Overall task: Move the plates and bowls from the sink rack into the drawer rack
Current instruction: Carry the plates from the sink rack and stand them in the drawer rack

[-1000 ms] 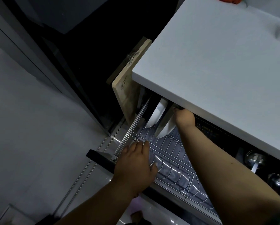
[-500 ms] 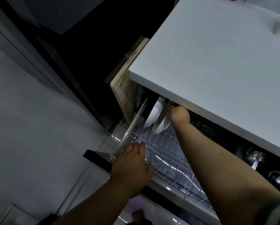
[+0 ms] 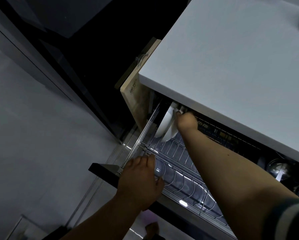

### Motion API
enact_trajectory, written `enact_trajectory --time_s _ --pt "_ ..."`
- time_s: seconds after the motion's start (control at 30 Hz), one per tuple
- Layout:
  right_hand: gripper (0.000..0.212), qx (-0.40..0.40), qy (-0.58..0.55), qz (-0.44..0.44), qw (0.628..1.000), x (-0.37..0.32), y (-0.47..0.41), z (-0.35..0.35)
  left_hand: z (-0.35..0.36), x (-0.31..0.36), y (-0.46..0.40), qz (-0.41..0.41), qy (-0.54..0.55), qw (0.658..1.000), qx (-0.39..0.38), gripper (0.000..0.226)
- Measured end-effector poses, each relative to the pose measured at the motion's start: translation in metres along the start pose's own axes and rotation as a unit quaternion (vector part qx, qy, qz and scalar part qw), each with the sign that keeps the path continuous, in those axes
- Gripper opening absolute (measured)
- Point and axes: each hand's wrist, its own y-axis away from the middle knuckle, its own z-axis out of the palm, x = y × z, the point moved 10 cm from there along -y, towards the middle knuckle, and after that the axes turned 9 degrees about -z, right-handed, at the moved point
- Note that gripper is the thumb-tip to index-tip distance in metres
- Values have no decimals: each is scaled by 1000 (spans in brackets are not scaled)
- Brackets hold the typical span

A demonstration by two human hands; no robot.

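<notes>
Right hand (image 3: pixel 186 121) grips a white plate (image 3: pixel 169 130) under the counter (image 3: pixel 231 66); left hand (image 3: pixel 141 175) rests relaxed on the drawer rack (image 3: pixel 179 179).

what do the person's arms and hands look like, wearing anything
Both forearms are bare, and neither the left hand nor the right hand shows gloves, rings or a watch. A dark sleeve with a lighter stripe covers the right upper arm at the frame's lower right corner.

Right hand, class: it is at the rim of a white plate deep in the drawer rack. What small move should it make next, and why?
Probably let go and draw back. The right hand holds the rim of the nearer plate, which already stands upright on the rack beside another plate. The left hand rests on the rack's front edge, steadying it.
</notes>
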Motion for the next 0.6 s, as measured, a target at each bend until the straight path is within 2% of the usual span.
enact_trajectory --time_s 0.17,0.4,0.6 --pt "60 -33 13 -3 999 -3 -11 10 -1 0 0 1 7 1000 13 67" --pt "71 -30 8 8 999 4 -7 11 -8 2 0 11 22 999 39 62" --pt "66 -28 -15 -62 998 5 33 3 -2 1 -4 -1 -7 1000 6 65"
